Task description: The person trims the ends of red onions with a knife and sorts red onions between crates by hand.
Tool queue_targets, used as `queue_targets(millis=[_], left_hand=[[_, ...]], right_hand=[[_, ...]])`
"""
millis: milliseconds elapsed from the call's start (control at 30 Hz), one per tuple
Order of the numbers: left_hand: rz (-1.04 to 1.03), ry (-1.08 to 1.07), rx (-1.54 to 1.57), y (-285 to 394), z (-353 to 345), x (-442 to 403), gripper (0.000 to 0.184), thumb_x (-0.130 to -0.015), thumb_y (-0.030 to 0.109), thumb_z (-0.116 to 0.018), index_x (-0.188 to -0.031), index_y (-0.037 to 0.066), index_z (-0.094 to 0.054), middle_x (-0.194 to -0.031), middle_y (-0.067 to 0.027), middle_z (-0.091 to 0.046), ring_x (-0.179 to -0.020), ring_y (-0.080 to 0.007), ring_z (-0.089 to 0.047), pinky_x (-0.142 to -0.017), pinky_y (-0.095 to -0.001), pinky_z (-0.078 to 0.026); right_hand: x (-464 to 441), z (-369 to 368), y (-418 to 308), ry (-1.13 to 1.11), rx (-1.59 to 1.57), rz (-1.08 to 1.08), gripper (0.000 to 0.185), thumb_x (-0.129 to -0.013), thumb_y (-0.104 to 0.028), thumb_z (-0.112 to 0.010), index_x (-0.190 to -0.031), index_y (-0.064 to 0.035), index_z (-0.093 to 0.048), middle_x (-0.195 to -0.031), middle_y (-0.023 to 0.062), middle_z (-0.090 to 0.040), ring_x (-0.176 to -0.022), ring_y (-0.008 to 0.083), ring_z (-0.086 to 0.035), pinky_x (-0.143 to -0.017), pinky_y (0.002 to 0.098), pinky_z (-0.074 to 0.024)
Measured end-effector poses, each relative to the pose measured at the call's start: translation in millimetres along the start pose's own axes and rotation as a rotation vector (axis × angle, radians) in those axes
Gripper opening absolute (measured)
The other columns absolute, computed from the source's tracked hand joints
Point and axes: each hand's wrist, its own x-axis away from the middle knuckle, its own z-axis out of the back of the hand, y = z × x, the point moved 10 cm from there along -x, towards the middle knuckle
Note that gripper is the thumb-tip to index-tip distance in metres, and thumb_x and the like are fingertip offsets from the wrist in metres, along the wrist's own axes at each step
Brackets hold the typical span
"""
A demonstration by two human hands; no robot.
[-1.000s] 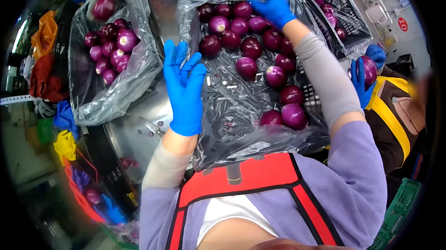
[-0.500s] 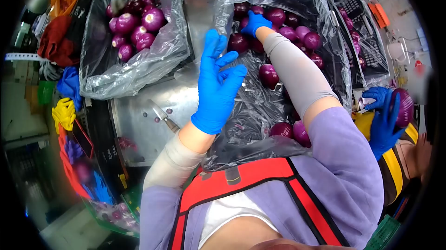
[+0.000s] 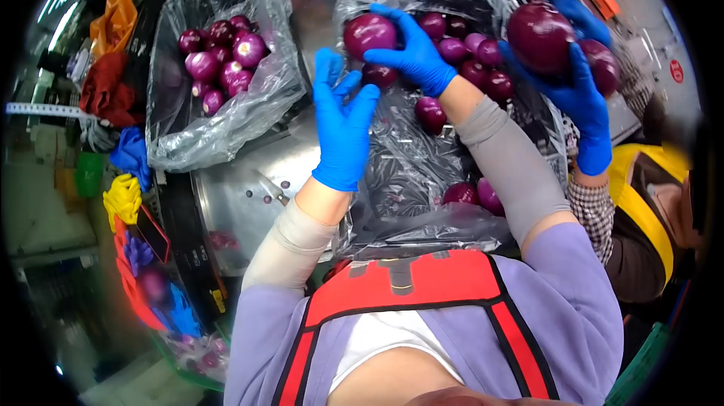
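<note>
My right hand [image 3: 424,60], in a blue glove, grips a large red onion [image 3: 369,34] between thumb and fingers above the plastic-lined crate [image 3: 422,221]. Just left of it, my left hand [image 3: 343,134], also gloved in blue, is raised with its fingers apart and nothing in it. More red onions [image 3: 498,84] lie in the same crate, two of them near its front edge. A knife [image 3: 279,195] rests on the metal worktop [image 3: 234,202], partly hidden by my left forearm.
At the left stands another lined crate [image 3: 226,138] of peeled onions [image 3: 202,66]. On the right a co-worker's blue-gloved hands [image 3: 592,115] hold two large onions [image 3: 540,38] over the crate edge. Yellow gloves [image 3: 123,198] and coloured cloths hang at far left.
My right hand has come up from among the onions and left, now gripping one. The co-worker's hands have moved up toward the crate with onions. A grey-gloved hand has left the left crate.
</note>
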Motion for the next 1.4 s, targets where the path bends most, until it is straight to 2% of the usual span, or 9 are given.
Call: queue_targets(millis=[67,133,400,567,767,967,1067,1133,1400], left_hand=[[-0.142,0.040,0.052,13.1,3.6,-0.9,0.079,-0.083,0.003,-0.063,-0.148,0.011,-0.019,-0.146,-0.0119,-0.028,-0.119,-0.0217,-0.044,-0.100,-0.0349,-0.038],[-0.215,0.017,0.050,35.1,-5.6,5.2,0.080,-0.082,0.005,-0.065,-0.147,0.010,-0.019,-0.147,-0.0112,-0.027,-0.123,-0.0216,-0.041,-0.103,-0.0365,-0.035],[-0.304,0.147,-0.083,75.6,9.5,9.3,0.077,-0.082,0.010,-0.067,-0.145,0.009,-0.023,-0.149,-0.0081,-0.027,-0.130,-0.0241,-0.035,-0.105,-0.0391,-0.030],[-0.292,-0.387,-0.161,94.7,-69.4,7.4,0.077,-0.075,0.014,-0.074,-0.141,0.008,-0.035,-0.145,-0.0114,-0.034,-0.131,-0.0261,-0.035,-0.109,-0.0402,-0.027],[-0.601,-0.741,-0.556,131.6,-137.6,1.4,0.069,-0.074,0.028,-0.075,-0.134,0.008,-0.046,-0.143,-0.0170,-0.037,-0.133,-0.0288,-0.034,-0.109,-0.0390,-0.027],[-0.306,-1.047,-0.738,97.7,-184.6,-6.4,0.070,-0.071,0.036,-0.077,-0.129,0.005,-0.051,-0.120,-0.0172,-0.057,-0.107,-0.0235,-0.058,-0.094,-0.0341,-0.045],[-0.210,-1.138,-0.479,86.4,-189.4,-0.4,0.076,-0.068,0.042,-0.074,-0.128,0.001,-0.050,-0.124,-0.0186,-0.053,-0.112,-0.0292,-0.055,-0.097,-0.0356,-0.043],[-0.160,-1.071,-0.666,63.8,-172.6,-9.7,0.075,-0.069,0.033,-0.076,-0.131,0.001,-0.046,-0.126,-0.0169,-0.053,-0.113,-0.0248,-0.054,-0.098,-0.0344,-0.043],[0.176,-0.789,0.260,41.2,-109.4,-14.6,0.064,-0.075,0.012,-0.070,-0.133,0.004,-0.045,-0.128,-0.0150,-0.050,-0.114,-0.0233,-0.052,-0.099,-0.0363,-0.043]], right_hand=[[11.5,-10.2,-28.9,0.042,0.285,0.177,0.082,-0.065,-0.016,-0.084,-0.135,-0.0105,-0.041,-0.127,0.0122,-0.050,-0.111,0.0220,-0.054,-0.094,0.0347,-0.0465],[22.5,-17.0,-35.0,0.112,0.097,-0.036,0.085,-0.064,-0.018,-0.084,-0.136,-0.0080,-0.039,-0.126,0.0139,-0.050,-0.111,0.0221,-0.054,-0.095,0.0347,-0.0459],[68.9,-32.7,-52.2,0.232,0.022,0.106,0.082,-0.069,-0.024,-0.082,-0.134,0.0009,-0.038,-0.125,0.0144,-0.049,-0.113,0.0229,-0.052,-0.094,0.0349,-0.0454],[97.9,-26.4,26.7,0.141,-0.167,-0.327,0.074,-0.073,-0.025,-0.079,-0.132,-0.0047,-0.041,-0.120,0.0111,-0.054,-0.110,0.0171,-0.054,-0.094,0.0327,-0.0457],[100.0,-43.5,8.4,0.101,-0.198,-0.287,0.073,-0.073,-0.028,-0.077,-0.133,-0.0072,-0.041,-0.125,0.0108,-0.051,-0.114,0.0195,-0.050,-0.097,0.0361,-0.0422],[99.3,-35.3,-13.8,0.111,-0.114,-0.199,0.072,-0.074,-0.030,-0.075,-0.134,-0.0096,-0.041,-0.129,0.0106,-0.048,-0.119,0.0219,-0.046,-0.100,0.0395,-0.0388],[102.2,-5.4,-27.5,0.155,-0.104,-0.172,0.072,-0.074,-0.031,-0.074,-0.135,-0.0108,-0.041,-0.131,0.0105,-0.047,-0.121,0.0231,-0.044,-0.101,0.0412,-0.0370],[106.8,-4.1,-35.7,0.146,-0.018,-0.145,0.071,-0.075,-0.032,-0.073,-0.135,-0.0116,-0.041,-0.132,0.0105,-0.046,-0.122,0.0238,-0.043,-0.102,0.0423,-0.0359],[115.3,-79.4,-61.4,0.041,1.015,0.280,0.070,-0.076,-0.035,-0.071,-0.136,-0.0149,-0.041,-0.137,0.0102,-0.042,-0.128,0.0270,-0.038,-0.106,0.0468,-0.0313]])
